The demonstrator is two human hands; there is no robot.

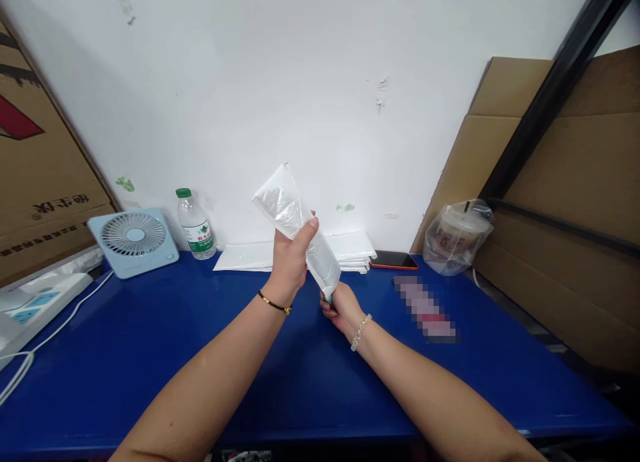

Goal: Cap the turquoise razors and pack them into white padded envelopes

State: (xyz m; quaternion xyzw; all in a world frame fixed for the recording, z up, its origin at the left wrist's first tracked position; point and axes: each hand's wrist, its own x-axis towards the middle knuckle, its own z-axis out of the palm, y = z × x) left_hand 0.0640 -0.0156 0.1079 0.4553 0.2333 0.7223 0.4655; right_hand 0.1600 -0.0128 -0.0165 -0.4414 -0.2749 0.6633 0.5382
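Observation:
My left hand point(291, 259) is closed around the middle of a long, flat white plastic packet point(277, 194), with the thumb lying across its front. The packet is held tilted above the table, its wide upper end leaning left and its lower end pointing down to the right. At that lower end, my right hand point(343, 309) has its fingers curled in; a small bluish bit shows beside them, but what they grip is mostly hidden. Behind my hands, a stack of similar flat white packets point(353, 245) lies against the wall.
On the blue table point(200, 355) stand a light-blue fan point(134, 239), a water bottle point(195, 225) and a bagged drink cup point(457, 235). A phone point(395, 259) and a blurred-out flat item point(425, 309) lie at right. A power strip point(45, 302) with cables sits left; cardboard point(565, 249) flanks the right side.

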